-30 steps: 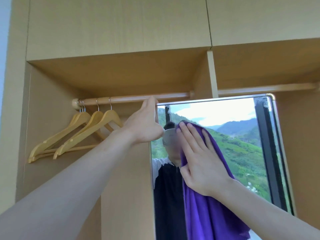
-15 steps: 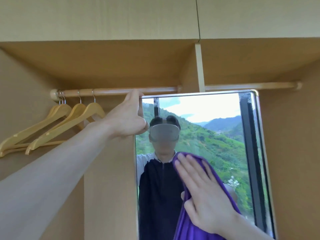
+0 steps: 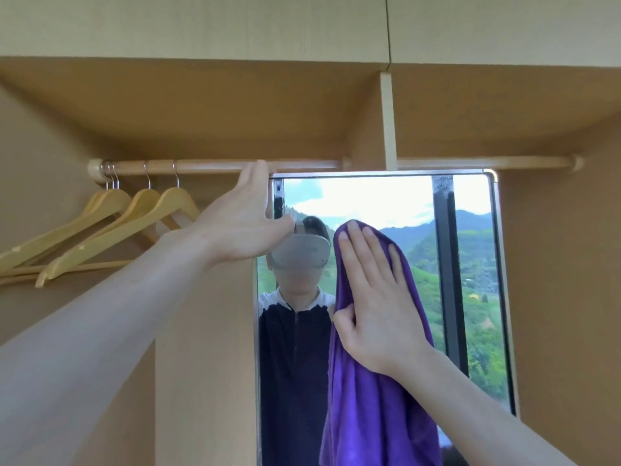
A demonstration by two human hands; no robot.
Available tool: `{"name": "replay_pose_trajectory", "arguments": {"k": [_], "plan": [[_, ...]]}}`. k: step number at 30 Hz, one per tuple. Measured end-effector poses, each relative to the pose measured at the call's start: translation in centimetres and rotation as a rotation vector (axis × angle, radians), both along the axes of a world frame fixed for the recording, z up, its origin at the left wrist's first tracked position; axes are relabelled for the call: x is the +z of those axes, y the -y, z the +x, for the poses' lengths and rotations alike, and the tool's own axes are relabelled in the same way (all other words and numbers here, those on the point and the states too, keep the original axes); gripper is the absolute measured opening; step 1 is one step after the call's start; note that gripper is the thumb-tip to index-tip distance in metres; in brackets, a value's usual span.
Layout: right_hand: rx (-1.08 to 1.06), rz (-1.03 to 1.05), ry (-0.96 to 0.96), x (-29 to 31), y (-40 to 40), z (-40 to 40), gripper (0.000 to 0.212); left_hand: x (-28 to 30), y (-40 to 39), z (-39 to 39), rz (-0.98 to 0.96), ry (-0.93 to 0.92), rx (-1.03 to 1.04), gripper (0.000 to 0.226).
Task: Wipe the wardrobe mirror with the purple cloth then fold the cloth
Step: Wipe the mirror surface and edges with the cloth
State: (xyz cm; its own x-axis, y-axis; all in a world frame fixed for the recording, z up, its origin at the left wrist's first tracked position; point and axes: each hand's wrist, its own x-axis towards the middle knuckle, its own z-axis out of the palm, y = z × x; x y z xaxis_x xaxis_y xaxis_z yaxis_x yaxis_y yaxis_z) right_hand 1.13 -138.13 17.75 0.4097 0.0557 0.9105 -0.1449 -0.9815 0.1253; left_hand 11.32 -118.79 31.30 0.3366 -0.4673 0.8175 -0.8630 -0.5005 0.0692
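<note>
Mirror wiping is under way in the wardrobe; folding is left. The purple cloth hangs against the glass near its middle. The right hand presses it flat, fingers open. The left hand grips the mirror's top left corner. No writing shows.

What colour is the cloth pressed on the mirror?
Purple, plain; the cloth shows clearly in the head view.
</note>
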Motion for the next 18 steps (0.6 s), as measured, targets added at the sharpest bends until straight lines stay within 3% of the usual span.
{"name": "replay_pose_trajectory", "arguments": {"k": [11, 18], "plan": [[-0.25, 0.243, 0.113, -1.3, 5.5, -3.8, 0.091, -0.3, 0.3, -0.8, -0.039, 0.008, 0.014, 0.046], [-0.191, 0.27, 0.123, -0.7, 5.2, -3.3, 0.093, -0.6, 0.7, -1.1, -0.052, 0.031, 0.026, 0.058]]}}
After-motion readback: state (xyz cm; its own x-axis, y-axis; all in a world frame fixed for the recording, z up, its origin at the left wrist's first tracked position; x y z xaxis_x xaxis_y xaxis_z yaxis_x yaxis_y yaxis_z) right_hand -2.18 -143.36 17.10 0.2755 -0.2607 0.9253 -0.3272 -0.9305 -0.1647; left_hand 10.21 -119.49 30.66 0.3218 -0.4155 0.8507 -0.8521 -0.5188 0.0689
